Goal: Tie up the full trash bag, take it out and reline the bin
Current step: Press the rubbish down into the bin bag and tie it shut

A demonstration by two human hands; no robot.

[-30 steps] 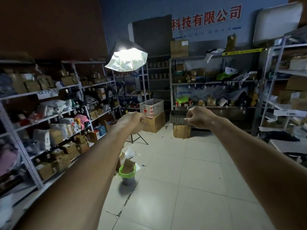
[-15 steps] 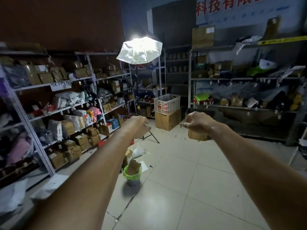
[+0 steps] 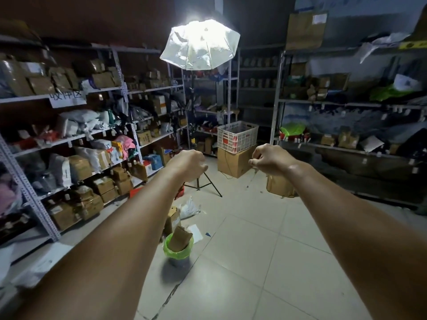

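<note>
A small grey bin [image 3: 179, 262] stands on the tiled floor, left of centre. A bright green trash bag [image 3: 166, 247] lines it and folds over the rim, and a piece of brown cardboard [image 3: 180, 239] sticks up out of it. Both my arms stretch forward, well above the bin. My left hand [image 3: 188, 165] is a closed fist with nothing in it. My right hand [image 3: 269, 159] has its fingers curled in, and I see nothing held in it. Neither hand touches the bag.
Metal shelves [image 3: 76, 135] packed with boxes and parcels line the left wall, and more shelves [image 3: 346, 105] stand at the right. A lit umbrella lamp [image 3: 199, 43] on a tripod, a white crate [image 3: 238, 136] on a cardboard box, and floor litter [image 3: 189, 207] lie behind the bin.
The view has swung left and tilted down, so the bin now sits nearer the centre and closer. Both fists stay raised and have drifted slightly apart.
</note>
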